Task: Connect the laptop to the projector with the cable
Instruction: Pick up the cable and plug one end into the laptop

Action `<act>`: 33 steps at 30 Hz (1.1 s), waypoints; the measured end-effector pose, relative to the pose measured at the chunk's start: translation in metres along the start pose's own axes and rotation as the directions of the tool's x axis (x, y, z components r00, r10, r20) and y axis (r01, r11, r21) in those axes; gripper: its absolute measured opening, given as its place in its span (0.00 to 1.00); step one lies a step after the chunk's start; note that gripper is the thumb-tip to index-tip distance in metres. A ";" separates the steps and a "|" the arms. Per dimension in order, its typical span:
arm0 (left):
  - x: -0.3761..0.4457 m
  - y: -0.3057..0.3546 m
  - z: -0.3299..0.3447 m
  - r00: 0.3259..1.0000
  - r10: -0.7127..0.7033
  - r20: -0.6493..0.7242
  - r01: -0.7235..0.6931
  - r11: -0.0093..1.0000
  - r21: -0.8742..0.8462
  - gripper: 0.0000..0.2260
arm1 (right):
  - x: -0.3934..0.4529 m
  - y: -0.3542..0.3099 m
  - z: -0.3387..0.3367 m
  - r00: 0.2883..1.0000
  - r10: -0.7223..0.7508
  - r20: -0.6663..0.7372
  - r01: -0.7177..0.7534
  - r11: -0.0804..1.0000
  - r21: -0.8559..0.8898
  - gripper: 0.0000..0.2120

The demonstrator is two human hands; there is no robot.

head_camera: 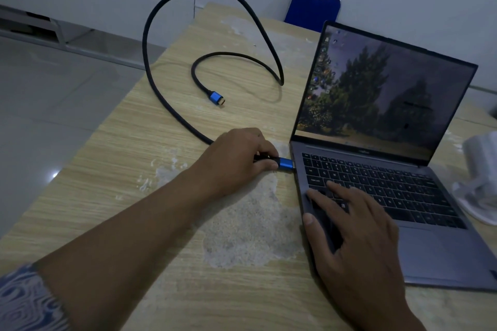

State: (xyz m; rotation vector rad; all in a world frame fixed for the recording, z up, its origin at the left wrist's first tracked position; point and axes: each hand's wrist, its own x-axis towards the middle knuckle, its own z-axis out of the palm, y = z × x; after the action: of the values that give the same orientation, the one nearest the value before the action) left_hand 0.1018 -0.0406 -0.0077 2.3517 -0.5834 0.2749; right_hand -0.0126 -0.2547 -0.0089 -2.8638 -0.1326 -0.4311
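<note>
Left hand (242,158) pinches cable plug (285,164); right hand (349,228) flat on laptop (443,255).

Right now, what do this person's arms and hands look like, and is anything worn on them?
Both hands are bare: no gloves, rings or watch show on the left hand or the right hand. The left forearm is uncovered up to a short sleeve with a blue and white swirled pattern. No sleeve shows on the right arm.

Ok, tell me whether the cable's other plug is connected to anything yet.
Not connected. The free plug lies loose on the table, its metal tip bare, while the left hand holds the near plug at the laptop.
</note>
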 end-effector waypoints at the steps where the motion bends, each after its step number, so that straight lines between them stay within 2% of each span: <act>1: 0.000 0.000 0.000 1.000 -0.001 -0.006 0.001 1.000 0.009 0.08 | 0.000 0.000 0.000 1.000 0.002 0.012 -0.002 1.000 -0.012 0.25; 8: -0.002 0.004 0.002 1.000 -0.015 -0.025 0.014 0.999 -0.032 0.06 | -0.001 0.001 0.000 0.999 -0.003 0.039 0.005 0.999 -0.036 0.26; 33: 0.002 0.007 0.006 0.999 0.011 -0.040 -0.013 0.999 -0.035 0.07 | 0.000 0.000 -0.004 0.996 0.004 0.091 -0.001 0.999 -0.033 0.27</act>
State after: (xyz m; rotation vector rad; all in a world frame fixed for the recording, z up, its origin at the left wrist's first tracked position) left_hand 0.1007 -0.0502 -0.0077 2.3047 -0.5789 0.3137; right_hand -0.0134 -0.2560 -0.0054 -2.9162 -0.1389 -0.3054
